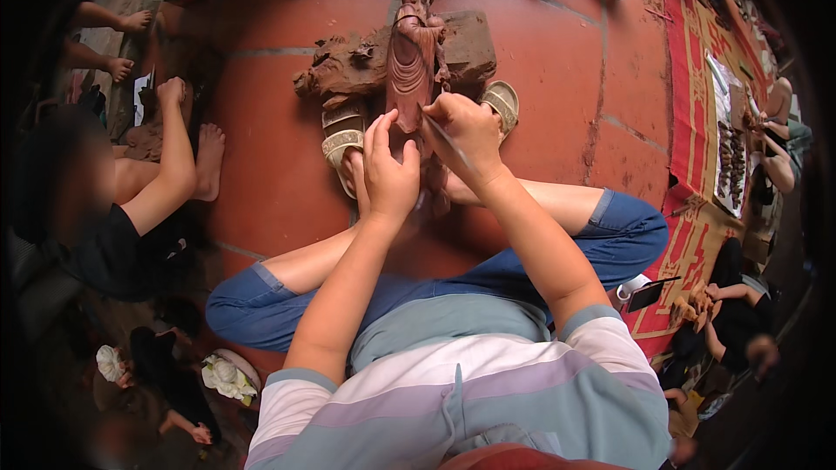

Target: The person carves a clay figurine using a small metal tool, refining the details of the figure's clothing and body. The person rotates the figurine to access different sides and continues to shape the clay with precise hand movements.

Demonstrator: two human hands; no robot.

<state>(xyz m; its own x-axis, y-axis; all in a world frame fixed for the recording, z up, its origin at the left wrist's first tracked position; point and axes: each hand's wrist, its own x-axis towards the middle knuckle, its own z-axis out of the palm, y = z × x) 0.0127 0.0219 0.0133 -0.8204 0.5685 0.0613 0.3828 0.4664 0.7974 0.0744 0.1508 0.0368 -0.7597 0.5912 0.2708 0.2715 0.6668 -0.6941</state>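
Between the seated person's feet, a reddish-brown carved figure (411, 70) of a robed, bald man rests against a rough wooden block (470, 46), its head reaching past the block's far side. The left hand (389, 170) is open, fingers stretched and thumb apart, at the figure's lower end. The right hand (468, 132) is curled by the lower right edge (whether it closes on something slim, I can't tell). Worn sandals (502, 107) sit on the red tiled floor (549, 78).

forearms (544, 248) angled inward — left fingers (380, 132) extended, right fingers (453, 108) curled closely.
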